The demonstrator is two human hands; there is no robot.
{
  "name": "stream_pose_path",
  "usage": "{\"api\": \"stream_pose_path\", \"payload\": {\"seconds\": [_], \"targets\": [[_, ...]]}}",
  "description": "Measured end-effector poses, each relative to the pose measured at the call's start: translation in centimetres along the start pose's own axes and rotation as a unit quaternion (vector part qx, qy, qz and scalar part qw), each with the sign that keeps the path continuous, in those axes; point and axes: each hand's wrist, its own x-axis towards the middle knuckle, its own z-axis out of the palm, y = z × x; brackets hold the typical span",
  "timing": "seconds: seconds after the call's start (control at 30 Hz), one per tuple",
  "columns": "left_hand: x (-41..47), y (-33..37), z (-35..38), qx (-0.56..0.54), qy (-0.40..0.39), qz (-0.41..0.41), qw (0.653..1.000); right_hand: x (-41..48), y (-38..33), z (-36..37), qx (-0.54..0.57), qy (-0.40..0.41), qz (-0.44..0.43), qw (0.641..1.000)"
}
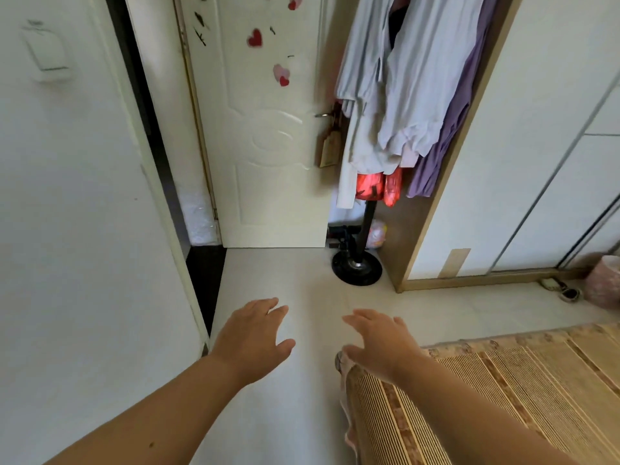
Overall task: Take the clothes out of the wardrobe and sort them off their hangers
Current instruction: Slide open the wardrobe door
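Both my hands reach forward over the pale floor with fingers spread, holding nothing. My left hand (256,332) is at centre left, my right hand (379,342) just right of it, above the corner of a bed. Far ahead, several garments hang from a black coat stand (357,263): pale blue-grey shirts (412,85), a purple garment (443,152) and a red piece (379,184) beneath. The white wardrobe (523,156) with sliding doors stands at the right; its doors look closed and no clothes inside it show.
A white door (268,146) with heart stickers stands ahead, a white wall (84,229) at the left. A bed with a striped woven mat (503,397) fills the lower right. A pink bin (604,283) and shoes sit by the wardrobe's base.
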Motion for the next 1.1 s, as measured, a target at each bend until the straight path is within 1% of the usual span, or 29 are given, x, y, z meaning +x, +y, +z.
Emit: {"api": "stream_pose_path", "payload": {"seconds": [0.13, 0.27, 0.43, 0.53, 0.73, 0.83, 0.93, 1.1], "targets": [[8.4, -3.1, -1.8, 0.016, -0.011, 0.039, 0.999, 7.3, -0.1, -1.1, 0.019, 0.022, 0.043, 0.999], [16.4, -3.6, -2.1, 0.009, -0.016, 0.071, 0.997, 13.0, 1.7, -2.2, 0.031, 0.032, 0.067, 0.997], [27.3, -2.6, -1.2, 0.017, -0.017, 0.111, 0.993, 20.7, 6.4, -3.5, 0.029, 0.046, 0.100, 0.994], [34.6, -1.7, -0.7, 0.025, -0.015, 0.128, 0.991, 25.9, 10.4, -4.2, 0.018, 0.047, 0.111, 0.993], [48.2, 3.0, -1.8, -0.002, -0.006, 0.164, 0.986, 35.2, 18.2, -8.8, 0.027, 0.072, 0.150, 0.986], [53.5, 6.4, -2.2, -0.031, 0.017, 0.189, 0.981, 38.0, 21.6, -10.9, 0.024, 0.088, 0.178, 0.980], [58.6, 9.7, -1.9, -0.041, 0.018, 0.228, 0.973, 40.0, 25.1, -12.3, 0.036, 0.110, 0.211, 0.971], [67.3, 14.4, 0.0, -0.010, -0.010, 0.311, 0.950, 43.2, 32.2, -13.5, 0.042, 0.119, 0.292, 0.948]]}}
